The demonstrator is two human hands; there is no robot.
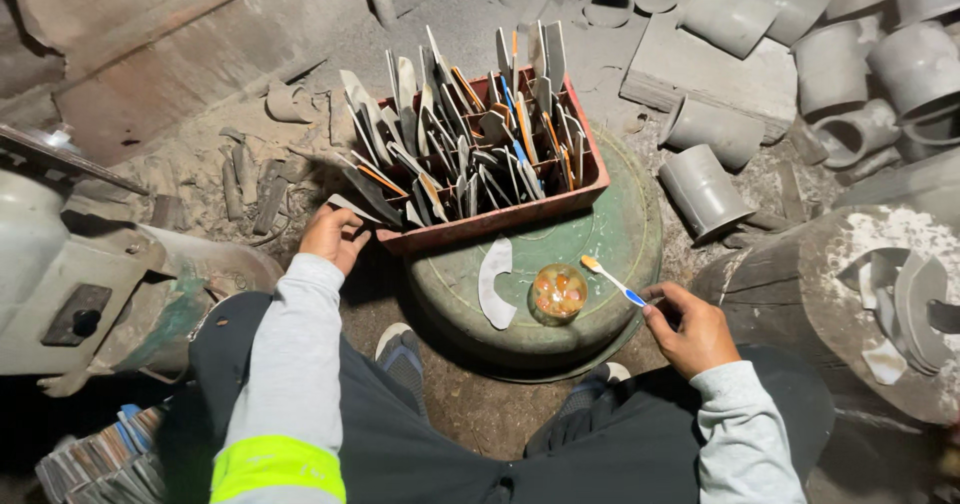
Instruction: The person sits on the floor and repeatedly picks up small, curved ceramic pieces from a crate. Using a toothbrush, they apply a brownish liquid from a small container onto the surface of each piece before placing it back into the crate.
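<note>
Right hand (692, 336) fingers pinched on toothbrush (612, 280) near basin rim (640, 294); left hand (333, 236) fingers gripping a crate-edge strip (352, 210).

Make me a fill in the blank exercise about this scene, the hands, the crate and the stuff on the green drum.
1. The right hand holds a ____ with a blue and white handle.
2. The left hand touches a flat piece at the corner of the ____ crate.
3. A small round jar rests on the green ____.
4. Grey ____ lie scattered on the dusty floor beyond the crate.

Missing words: toothbrush; red; drum; pipe pieces
</note>
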